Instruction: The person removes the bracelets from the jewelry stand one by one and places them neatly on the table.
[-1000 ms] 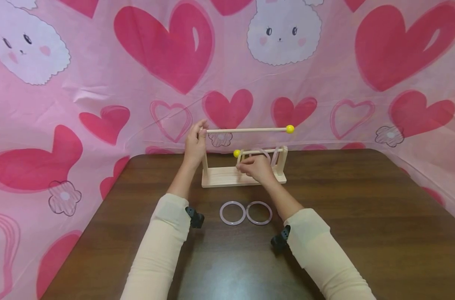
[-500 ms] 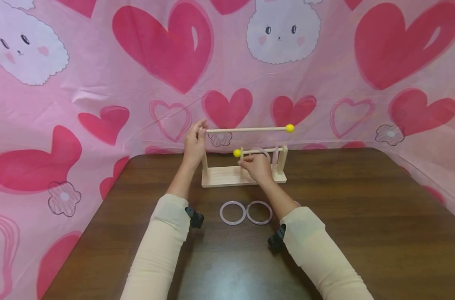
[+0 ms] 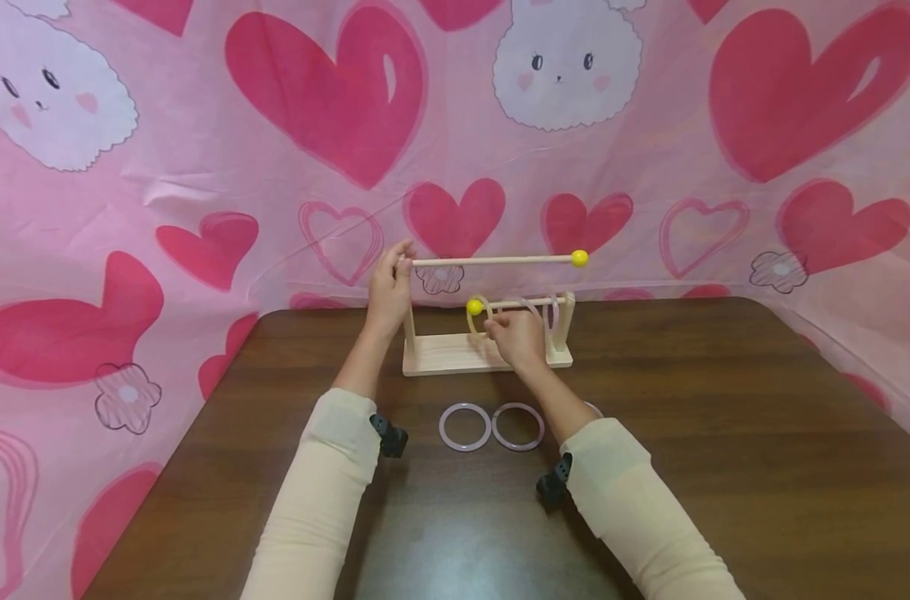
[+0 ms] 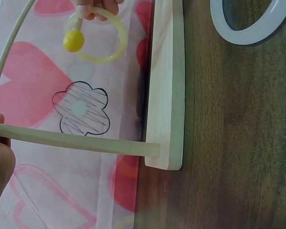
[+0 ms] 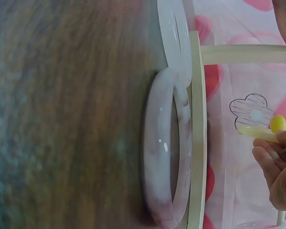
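A pale wooden bangle stand (image 3: pixel 443 354) sits at the back of the table. Its upper rod (image 3: pixel 500 260) and lower rod (image 3: pixel 526 302) each end in a yellow ball. My left hand (image 3: pixel 389 292) grips the top of the left post, where the upper rod starts. Thumb and fingers of my right hand (image 3: pixel 521 340) pinch a translucent yellow bangle (image 4: pixel 123 40) at the lower rod's ball end; it overlaps the yellow ball (image 3: pixel 474 307) in the head view. Further right on that rod hang pale lilac bangles (image 3: pixel 552 313), partly hidden by the right hand.
Two lilac bangles lie side by side before the stand, a left one (image 3: pixel 443 427) and a right one (image 3: pixel 541 425). Another bangle (image 3: pixel 594 409) shows partly behind my right sleeve. The dark wooden table (image 3: pixel 725 417) ends at a pink heart-print cloth (image 3: pixel 455 142).
The yellow bangle has turned from edge-on, just right of the ball, to face the head camera more and overlap the ball. My right hand shifted slightly; the left hand stayed put.
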`<state>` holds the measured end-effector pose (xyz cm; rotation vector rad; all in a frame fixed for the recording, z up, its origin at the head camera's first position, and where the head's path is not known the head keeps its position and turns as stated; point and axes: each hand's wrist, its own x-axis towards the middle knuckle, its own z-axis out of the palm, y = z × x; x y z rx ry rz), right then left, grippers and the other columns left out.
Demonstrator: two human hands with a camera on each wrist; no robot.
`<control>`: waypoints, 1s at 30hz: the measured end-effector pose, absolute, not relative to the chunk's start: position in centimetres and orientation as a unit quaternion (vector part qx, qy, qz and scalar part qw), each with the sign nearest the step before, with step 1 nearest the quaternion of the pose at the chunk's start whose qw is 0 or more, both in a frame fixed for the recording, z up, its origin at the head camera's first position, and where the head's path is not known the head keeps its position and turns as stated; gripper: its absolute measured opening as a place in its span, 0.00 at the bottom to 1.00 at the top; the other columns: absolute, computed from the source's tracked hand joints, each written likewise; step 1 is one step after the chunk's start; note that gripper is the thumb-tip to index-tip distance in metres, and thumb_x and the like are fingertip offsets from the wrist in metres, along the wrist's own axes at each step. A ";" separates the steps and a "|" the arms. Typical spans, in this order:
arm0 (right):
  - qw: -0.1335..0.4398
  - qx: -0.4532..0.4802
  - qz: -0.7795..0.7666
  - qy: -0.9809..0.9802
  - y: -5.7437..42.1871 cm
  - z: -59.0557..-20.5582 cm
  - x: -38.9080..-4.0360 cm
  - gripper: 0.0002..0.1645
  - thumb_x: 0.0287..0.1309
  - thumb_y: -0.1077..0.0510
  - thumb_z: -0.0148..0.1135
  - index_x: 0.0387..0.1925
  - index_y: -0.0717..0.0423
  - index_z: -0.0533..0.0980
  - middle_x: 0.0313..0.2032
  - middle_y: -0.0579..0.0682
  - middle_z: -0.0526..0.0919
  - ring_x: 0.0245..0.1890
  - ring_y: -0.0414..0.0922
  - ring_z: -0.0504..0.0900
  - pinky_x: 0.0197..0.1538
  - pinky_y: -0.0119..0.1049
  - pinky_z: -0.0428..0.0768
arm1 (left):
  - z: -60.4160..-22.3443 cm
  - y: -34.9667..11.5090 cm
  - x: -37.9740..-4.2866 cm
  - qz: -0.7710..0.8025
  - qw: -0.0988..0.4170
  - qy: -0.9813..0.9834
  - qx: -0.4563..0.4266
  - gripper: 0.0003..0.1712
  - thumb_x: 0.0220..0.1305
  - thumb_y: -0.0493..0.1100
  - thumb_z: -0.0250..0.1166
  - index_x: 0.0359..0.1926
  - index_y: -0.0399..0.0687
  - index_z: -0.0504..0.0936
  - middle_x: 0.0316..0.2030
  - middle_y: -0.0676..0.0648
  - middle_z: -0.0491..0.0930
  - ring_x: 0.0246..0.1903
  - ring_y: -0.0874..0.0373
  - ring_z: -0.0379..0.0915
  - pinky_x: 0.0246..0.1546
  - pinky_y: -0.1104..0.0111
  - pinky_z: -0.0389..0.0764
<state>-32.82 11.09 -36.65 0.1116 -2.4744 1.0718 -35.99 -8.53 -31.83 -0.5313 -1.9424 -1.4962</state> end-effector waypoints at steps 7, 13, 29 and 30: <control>0.250 0.048 0.397 -0.882 11.3 -36.5 -32.6 0.07 0.53 0.57 0.65 0.29 0.56 0.85 0.23 0.50 0.84 0.31 0.49 0.82 0.34 0.40 0.76 | -31.7 -8.6 -36.0 -0.563 0.317 -0.735 -0.206 0.18 0.68 0.33 0.50 0.57 0.31 0.70 0.48 0.33 0.74 0.50 0.45 0.69 0.53 0.63 0.68; 0.254 0.055 0.401 -0.878 11.4 -36.6 -32.6 0.08 0.53 0.57 0.65 0.29 0.57 0.85 0.23 0.51 0.84 0.30 0.48 0.82 0.33 0.40 0.76 | -31.7 -8.6 -36.0 -0.563 0.318 -0.734 -0.208 0.18 0.68 0.33 0.50 0.57 0.31 0.70 0.48 0.33 0.74 0.50 0.45 0.69 0.54 0.63 0.68; 0.147 0.059 0.614 -0.773 12.1 -36.9 -32.8 0.13 0.57 0.65 0.60 0.38 0.75 0.79 0.28 0.64 0.83 0.22 0.42 0.83 0.30 0.31 0.81 | -31.6 -8.5 -35.9 -0.567 0.310 -0.736 -0.200 0.19 0.67 0.33 0.50 0.57 0.32 0.70 0.48 0.33 0.74 0.47 0.45 0.70 0.51 0.62 0.69; 0.132 0.057 0.639 -0.756 12.2 -36.9 -32.8 0.13 0.57 0.65 0.60 0.39 0.76 0.78 0.29 0.65 0.83 0.22 0.40 0.83 0.30 0.31 0.81 | -31.6 -8.5 -35.9 -0.567 0.310 -0.736 -0.200 0.19 0.67 0.33 0.50 0.57 0.32 0.70 0.48 0.34 0.74 0.47 0.45 0.70 0.51 0.62 0.69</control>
